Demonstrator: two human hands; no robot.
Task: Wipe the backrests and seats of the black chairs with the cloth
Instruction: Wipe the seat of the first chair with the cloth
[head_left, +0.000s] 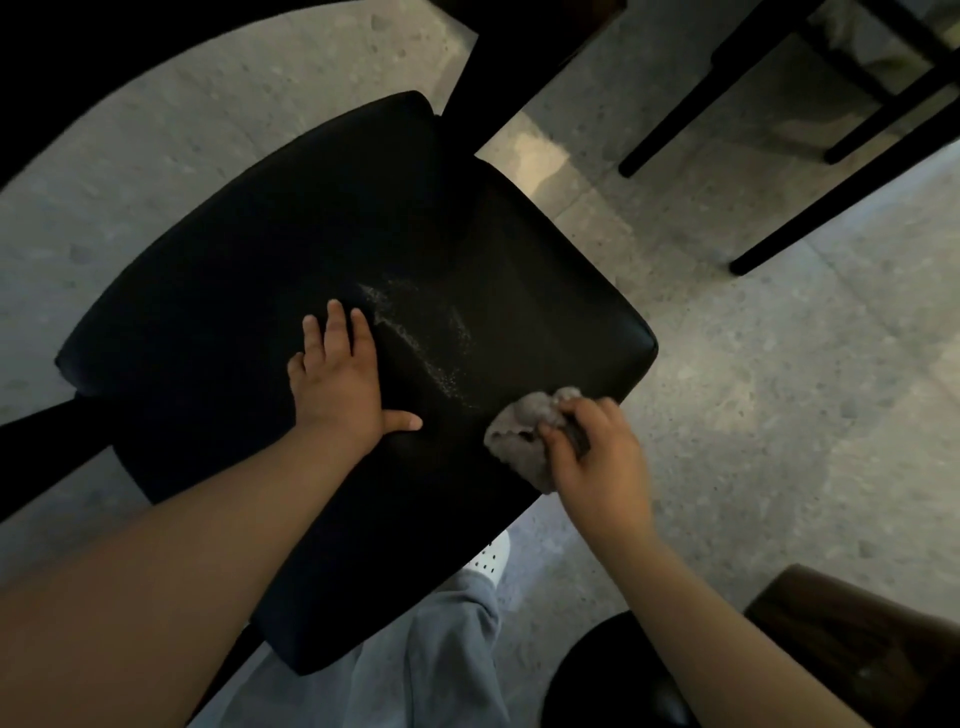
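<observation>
Fingers (337, 325) on the left hand (340, 384) are straight and a bit spread, thumb poking out sideways, palm pressed flat on the middle of the black chair seat (234, 270), not gripping anything. Over on the right hand (592, 452) they're curled tight around a scrunched-up grey cloth (519, 441), which is touching the seat right at its right-side edge. Between the two hands there's a pale dusty streak (415, 338) across the seat, and a grey trouser leg (447, 649) plus a white shoe (491, 558) stick out from under the seat's near edge
</observation>
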